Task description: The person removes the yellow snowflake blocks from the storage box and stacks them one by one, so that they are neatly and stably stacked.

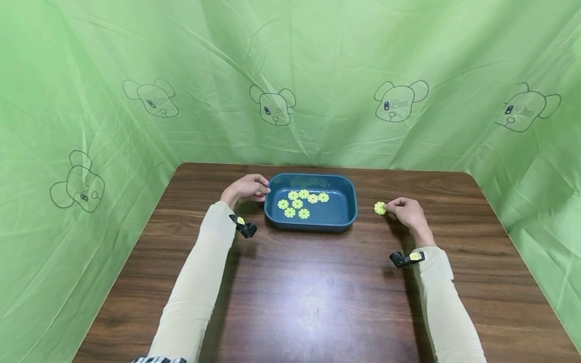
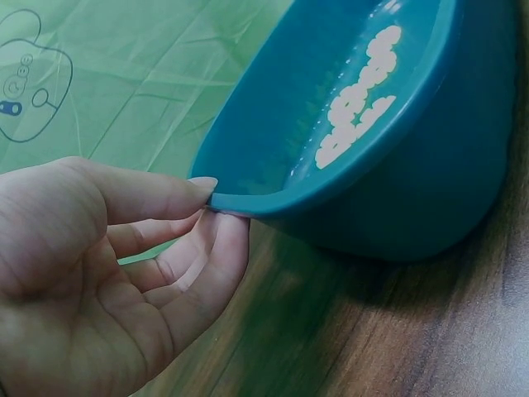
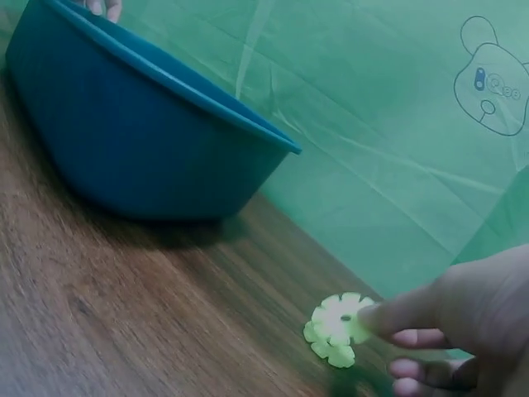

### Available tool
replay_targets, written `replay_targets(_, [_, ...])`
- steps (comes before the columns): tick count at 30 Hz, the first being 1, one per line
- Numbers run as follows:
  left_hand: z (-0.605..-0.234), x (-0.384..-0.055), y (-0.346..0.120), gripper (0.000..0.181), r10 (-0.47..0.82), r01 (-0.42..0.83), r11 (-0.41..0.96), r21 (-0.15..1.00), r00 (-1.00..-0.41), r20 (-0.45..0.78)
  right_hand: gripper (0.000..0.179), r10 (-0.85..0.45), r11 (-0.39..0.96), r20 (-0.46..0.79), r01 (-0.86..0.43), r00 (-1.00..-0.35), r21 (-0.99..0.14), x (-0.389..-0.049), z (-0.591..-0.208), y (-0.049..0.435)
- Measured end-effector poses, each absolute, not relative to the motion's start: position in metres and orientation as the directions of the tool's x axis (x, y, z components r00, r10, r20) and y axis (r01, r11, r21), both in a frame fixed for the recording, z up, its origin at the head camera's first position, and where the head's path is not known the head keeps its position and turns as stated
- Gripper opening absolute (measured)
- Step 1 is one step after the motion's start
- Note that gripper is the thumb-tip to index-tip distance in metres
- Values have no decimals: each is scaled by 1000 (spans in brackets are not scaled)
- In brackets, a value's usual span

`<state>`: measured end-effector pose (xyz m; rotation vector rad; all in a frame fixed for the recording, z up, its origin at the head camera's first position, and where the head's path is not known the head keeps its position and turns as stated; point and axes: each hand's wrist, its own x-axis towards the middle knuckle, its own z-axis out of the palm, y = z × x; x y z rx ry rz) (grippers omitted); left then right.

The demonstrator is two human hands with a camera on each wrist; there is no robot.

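A blue rectangular basin (image 1: 310, 228) stands on the table with several yellow-green flower-shaped plastic discs (image 1: 303, 214) lying on its bottom. My left hand (image 1: 248, 189) pinches the basin's rim (image 2: 273, 204) at its left end, thumb on top and fingers beneath. To the right of the basin, my right hand (image 1: 407, 213) pinches a yellow-green flower-shaped disc (image 1: 380, 207) by its edge between thumb and fingers. In the right wrist view, the petals of another disc (image 3: 335, 356) show just below the pinched one, partly covered by it.
The brown wooden table (image 1: 281, 297) has a bright glare patch in front of the basin. Green sheeting (image 1: 327, 60) with bear-head drawings hangs behind the table and along both sides. Each wrist carries a black strapped camera (image 1: 245, 227).
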<state>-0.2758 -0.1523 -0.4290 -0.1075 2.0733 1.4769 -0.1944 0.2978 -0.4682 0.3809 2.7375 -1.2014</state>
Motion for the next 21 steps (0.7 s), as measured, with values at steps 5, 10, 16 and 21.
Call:
replay_targets(5, [-430, -276, -152, 31, 264, -386, 385, 838, -824, -501, 33, 188, 719, -197, 271, -962, -640, -196, -470, 300])
replay_targets(10, [-428, -274, -152, 32, 261, -380, 390, 839, -828, -496, 33, 203, 764, -193, 279, -960, -581, -198, -472, 300])
replay_targets(16, [-427, -273, -151, 31, 259, -378, 392, 839, -830, -495, 33, 207, 762, -230, 304, -951, -571, -202, -472, 299])
replay_targets(21, [-425, -273, -151, 30, 255, -385, 390, 837, -828, -500, 34, 214, 751, -245, 320, -946, -577, -204, -473, 299])
